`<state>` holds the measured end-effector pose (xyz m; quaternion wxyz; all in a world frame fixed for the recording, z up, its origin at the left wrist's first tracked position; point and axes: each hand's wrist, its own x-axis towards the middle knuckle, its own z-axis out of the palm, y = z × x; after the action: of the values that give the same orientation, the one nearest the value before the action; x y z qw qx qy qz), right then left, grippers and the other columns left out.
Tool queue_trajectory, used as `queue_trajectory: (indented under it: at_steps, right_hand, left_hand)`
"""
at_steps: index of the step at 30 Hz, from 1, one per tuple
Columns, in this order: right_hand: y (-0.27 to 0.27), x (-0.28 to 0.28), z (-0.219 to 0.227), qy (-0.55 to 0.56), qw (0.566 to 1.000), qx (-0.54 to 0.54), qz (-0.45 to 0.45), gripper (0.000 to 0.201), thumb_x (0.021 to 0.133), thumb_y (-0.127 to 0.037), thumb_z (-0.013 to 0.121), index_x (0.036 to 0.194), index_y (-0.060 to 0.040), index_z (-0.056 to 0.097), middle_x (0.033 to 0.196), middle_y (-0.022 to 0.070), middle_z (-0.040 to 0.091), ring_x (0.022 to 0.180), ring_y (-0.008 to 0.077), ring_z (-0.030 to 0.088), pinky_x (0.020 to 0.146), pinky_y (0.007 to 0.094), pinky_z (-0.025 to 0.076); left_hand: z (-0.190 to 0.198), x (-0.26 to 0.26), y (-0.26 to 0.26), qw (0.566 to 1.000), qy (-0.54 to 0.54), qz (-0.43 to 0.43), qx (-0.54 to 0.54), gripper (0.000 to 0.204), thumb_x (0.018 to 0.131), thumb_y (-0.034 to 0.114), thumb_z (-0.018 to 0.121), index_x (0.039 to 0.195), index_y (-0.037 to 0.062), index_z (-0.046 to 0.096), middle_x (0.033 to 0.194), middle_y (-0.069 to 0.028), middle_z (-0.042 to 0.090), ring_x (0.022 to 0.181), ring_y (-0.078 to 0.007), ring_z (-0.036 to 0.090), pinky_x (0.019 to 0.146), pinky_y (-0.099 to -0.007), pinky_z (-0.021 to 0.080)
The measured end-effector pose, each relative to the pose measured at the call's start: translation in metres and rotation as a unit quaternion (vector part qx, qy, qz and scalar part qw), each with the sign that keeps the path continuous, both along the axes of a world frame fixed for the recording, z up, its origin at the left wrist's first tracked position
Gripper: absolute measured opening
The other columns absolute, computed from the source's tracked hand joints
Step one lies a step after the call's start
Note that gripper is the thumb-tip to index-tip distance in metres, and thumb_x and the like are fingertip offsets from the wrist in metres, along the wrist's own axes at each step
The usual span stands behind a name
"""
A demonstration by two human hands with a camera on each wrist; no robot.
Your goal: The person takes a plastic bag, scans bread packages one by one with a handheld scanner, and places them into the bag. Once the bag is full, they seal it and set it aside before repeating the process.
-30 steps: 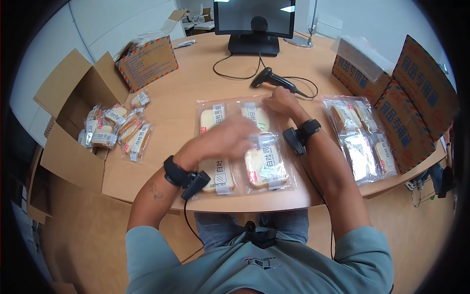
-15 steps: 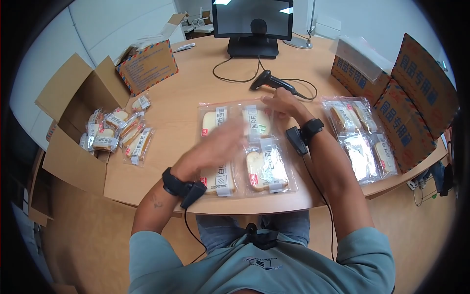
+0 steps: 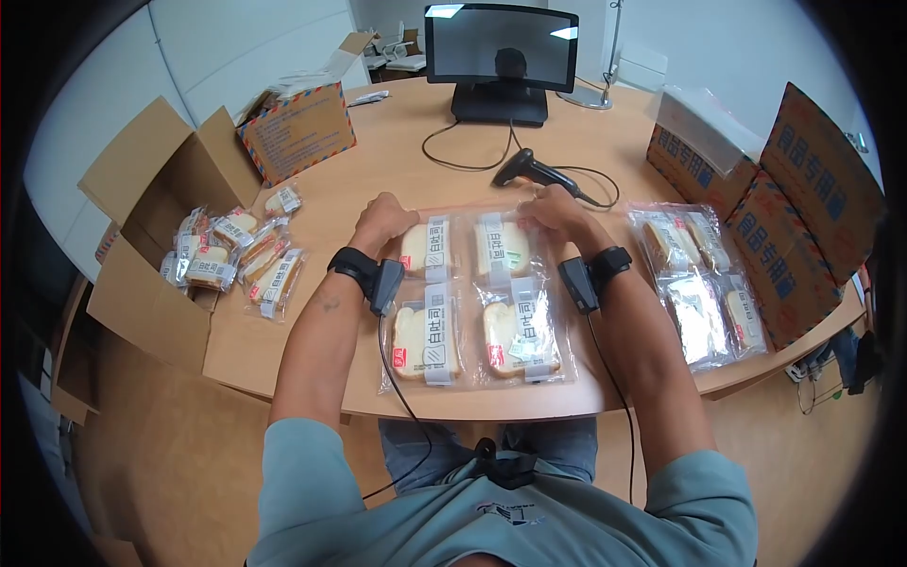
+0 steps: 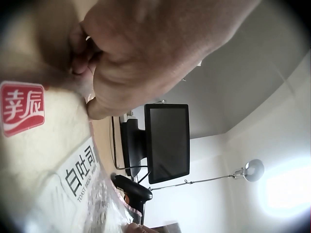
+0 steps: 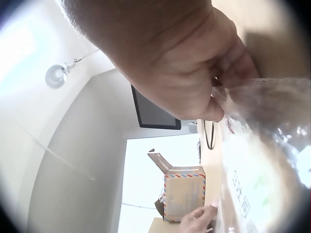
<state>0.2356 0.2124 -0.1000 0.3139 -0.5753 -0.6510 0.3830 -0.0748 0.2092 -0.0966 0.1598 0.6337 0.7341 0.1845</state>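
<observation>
A large clear plastic bag [image 3: 467, 326] lies on the table in front of me. Several wrapped packs of sliced toast bread [image 3: 427, 342] sit in it in two rows, with red labels and white strips. My left hand [image 3: 385, 222] pinches the bag's far left corner between thumb and fingers. At the far right corner my right hand [image 3: 559, 212] pinches the film the same way. The left wrist view shows the thumb [image 4: 99, 108] against the bag's edge beside a toast pack. Up close in the right wrist view, crinkled film [image 5: 262, 94] runs from the fingers.
A second filled clear bag [image 3: 694, 283] lies at right beside cardboard boxes [image 3: 775, 236]. At left, loose toast packs [image 3: 222, 250] spill from an open carton [image 3: 146, 293]. A barcode scanner [image 3: 534, 172] and a monitor [image 3: 501, 57] stand beyond the bag, with another box [image 3: 298, 132] back left.
My left hand has moved from over the middle of the bag to its far left corner and now pinches it. The right hand stays at the far right corner.
</observation>
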Motion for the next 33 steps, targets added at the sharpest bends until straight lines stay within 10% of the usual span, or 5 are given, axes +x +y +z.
queue_trajectory:
  at_steps: [9, 14, 23, 26, 33]
  right_hand:
    - [-0.003, -0.002, -0.009, 0.092, 0.995, -0.020, 0.023, 0.028, 0.086, -0.012, 0.061, 0.106, 0.0068, 0.065, 0.080, 0.0073, 0.064, 0.069, 0.0153, 0.060, 0.059, 0.0310, 0.048]
    - [0.001, 0.001, -0.019, 0.172, 0.982, 0.022, 0.072, 0.015, 0.090, -0.010, 0.062, 0.095, 0.0039, 0.065, 0.080, 0.0035, 0.062, 0.066, 0.0120, 0.058, 0.055, 0.0276, 0.046]
    - [-0.024, -0.002, 0.041, 0.301, 0.935, 0.163, 0.096, 0.019, 0.094, -0.017, 0.062, 0.097, 0.0013, 0.067, 0.083, 0.0015, 0.064, 0.072, 0.0085, 0.057, 0.065, 0.0231, 0.047]
    - [-0.036, -0.002, 0.063, 0.313, 0.918, 0.215, 0.116, 0.021, 0.096, -0.019, 0.062, 0.100, 0.0010, 0.069, 0.084, 0.0004, 0.064, 0.074, 0.0070, 0.057, 0.067, 0.0225, 0.047]
    - [-0.053, -0.016, 0.108, 0.305, 0.874, 0.371, 0.070, 0.019, 0.098, -0.018, 0.063, 0.101, -0.0013, 0.071, 0.084, -0.0006, 0.067, 0.075, 0.0054, 0.059, 0.067, 0.0226, 0.048]
  left_hand:
    - [-0.010, -0.019, 0.002, 0.975, -0.221, -0.024, 0.018, 0.022, 0.081, 0.010, 0.069, 0.093, -0.0091, 0.068, 0.087, -0.0160, 0.071, 0.075, -0.0231, 0.066, 0.067, -0.0371, 0.054]
    - [-0.015, -0.015, -0.011, 0.821, -0.568, -0.039, 0.040, 0.013, 0.090, -0.002, 0.058, 0.102, 0.0008, 0.058, 0.077, -0.0093, 0.063, 0.075, -0.0160, 0.065, 0.062, -0.0282, 0.053]
    - [0.054, -0.008, -0.040, 0.802, -0.517, -0.160, 0.252, 0.018, 0.096, 0.008, 0.062, 0.111, -0.0018, 0.060, 0.099, -0.0067, 0.068, 0.089, -0.0126, 0.065, 0.083, -0.0269, 0.052]
    - [0.079, -0.006, -0.054, 0.789, -0.505, -0.181, 0.300, 0.015, 0.101, 0.013, 0.058, 0.109, 0.0012, 0.063, 0.094, -0.0047, 0.072, 0.075, -0.0051, 0.061, 0.063, -0.0205, 0.048]
    - [0.129, 0.000, -0.080, 0.728, -0.440, -0.199, 0.487, 0.016, 0.098, 0.011, 0.063, 0.105, -0.0022, 0.069, 0.094, -0.0023, 0.069, 0.082, -0.0048, 0.061, 0.071, -0.0187, 0.050]
